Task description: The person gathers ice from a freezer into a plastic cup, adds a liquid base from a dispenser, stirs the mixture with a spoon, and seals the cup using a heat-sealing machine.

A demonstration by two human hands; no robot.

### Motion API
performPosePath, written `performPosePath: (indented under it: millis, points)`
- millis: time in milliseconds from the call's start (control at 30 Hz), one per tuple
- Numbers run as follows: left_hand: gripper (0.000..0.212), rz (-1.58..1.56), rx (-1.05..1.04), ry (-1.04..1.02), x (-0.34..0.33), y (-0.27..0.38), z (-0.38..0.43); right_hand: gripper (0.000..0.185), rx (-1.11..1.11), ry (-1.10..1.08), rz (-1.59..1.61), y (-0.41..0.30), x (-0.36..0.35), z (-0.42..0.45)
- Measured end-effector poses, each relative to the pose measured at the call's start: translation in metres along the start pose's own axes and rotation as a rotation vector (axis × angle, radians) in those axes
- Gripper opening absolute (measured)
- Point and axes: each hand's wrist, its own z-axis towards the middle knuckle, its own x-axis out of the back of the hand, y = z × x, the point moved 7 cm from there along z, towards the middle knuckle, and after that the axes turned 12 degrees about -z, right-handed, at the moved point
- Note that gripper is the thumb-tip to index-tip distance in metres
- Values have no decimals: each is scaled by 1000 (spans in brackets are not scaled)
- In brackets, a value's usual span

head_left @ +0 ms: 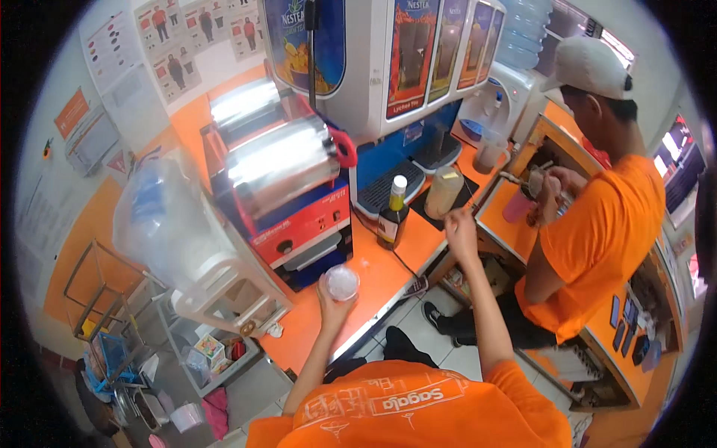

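Note:
My left hand (335, 305) is wrapped around a clear plastic cup (342, 283) with whitish contents, probably ice, at the orange counter (367, 274). Out to the right, my right hand (462, 232) is raised with curled fingers beside a cloudy plastic jug (444, 192); whether it holds something thin I cannot tell. That jug stands on a dark mat. Between my hands is a dark bottle (393, 215) with a white cap and a label, upright on the counter. Just behind the cup sits a red and blue cup sealing machine (302, 218) with shiny film rolls.
A Nestea drink dispenser (364, 73) rises at the back, near a water dispenser (493, 103) and a clear measuring jug (489, 151). At right, a co-worker (602, 235) handles items over a pink cup (516, 206). Bagged cups (168, 218) and a grey bin (210, 358) are at left.

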Motion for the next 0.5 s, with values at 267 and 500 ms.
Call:
performPosePath:
  millis: [267,500]
  points:
    - [52,338,441,31,19,32,-68,57,-38,-121,-461,66,-86,137]
    - [20,-462,552,-442,-101,65,-49,64,-170,-173,-352,87,-59,132]
